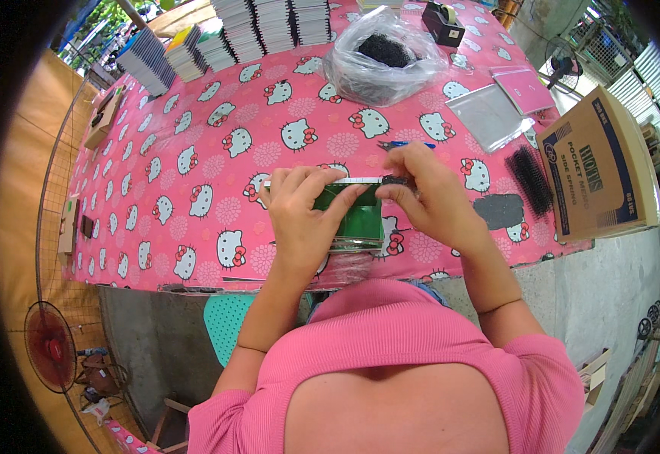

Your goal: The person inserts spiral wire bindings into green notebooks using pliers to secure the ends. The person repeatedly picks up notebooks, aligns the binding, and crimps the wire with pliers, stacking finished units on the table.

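My left hand (299, 216) grips the left side of a small green notebook (360, 216) held upright over the near edge of the pink cartoon-cat tablecloth (216, 151). A white strip runs along the notebook's top edge. My right hand (428, 193) pinches the right end of that top edge, where a dark spiral binding shows. Both hands touch the notebook, which hides most of my fingertips. Just beyond my right hand lies a blue-handled tool (405, 144).
A clear plastic bag of black coils (383, 57) sits at the table's far middle, with stacks of notebooks (262, 26) and a tape dispenser (443, 23) behind. Clear sleeves (489, 117), a pink booklet (525, 89), black spiral combs (530, 180) and a cardboard box (602, 170) lie right. A red fan (50, 346) stands on the floor left.
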The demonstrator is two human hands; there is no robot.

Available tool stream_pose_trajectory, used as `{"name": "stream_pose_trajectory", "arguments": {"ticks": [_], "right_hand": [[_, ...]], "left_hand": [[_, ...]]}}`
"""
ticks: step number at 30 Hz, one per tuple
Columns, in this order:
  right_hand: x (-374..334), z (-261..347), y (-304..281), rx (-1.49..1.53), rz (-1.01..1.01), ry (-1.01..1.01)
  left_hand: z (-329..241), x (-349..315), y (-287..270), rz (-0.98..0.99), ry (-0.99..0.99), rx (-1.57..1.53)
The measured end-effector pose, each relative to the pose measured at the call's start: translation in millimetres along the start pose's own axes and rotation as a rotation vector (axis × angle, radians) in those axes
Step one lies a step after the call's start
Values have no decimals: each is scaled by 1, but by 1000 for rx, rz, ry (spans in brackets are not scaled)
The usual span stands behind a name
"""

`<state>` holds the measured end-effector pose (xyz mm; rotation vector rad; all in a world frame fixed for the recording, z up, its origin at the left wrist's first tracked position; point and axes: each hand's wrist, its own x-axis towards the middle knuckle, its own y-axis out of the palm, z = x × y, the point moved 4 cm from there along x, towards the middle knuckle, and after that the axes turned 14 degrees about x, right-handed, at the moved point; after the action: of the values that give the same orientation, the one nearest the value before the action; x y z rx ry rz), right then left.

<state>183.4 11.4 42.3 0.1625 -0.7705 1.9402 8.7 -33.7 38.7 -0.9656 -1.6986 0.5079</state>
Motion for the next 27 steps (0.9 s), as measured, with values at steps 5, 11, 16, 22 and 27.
{"name": "stream_pose_trajectory", "arguments": {"ticks": [5, 11, 16, 22, 27], "right_hand": [[2, 6, 6, -60, -20, -50], [5, 9, 7, -115, -18, -93], [7, 9, 12, -124, -74, -116], [8, 9, 15, -133, -25, -94], [8, 17, 16, -77, -145, -128]], "left_hand": [[-1, -2, 0, -12, 0, 7], [1, -5, 2, -37, 11, 6], [1, -5, 1, -13, 21, 14], [4, -7, 5, -22, 25, -22], [2, -8, 5, -11, 31, -46]]}}
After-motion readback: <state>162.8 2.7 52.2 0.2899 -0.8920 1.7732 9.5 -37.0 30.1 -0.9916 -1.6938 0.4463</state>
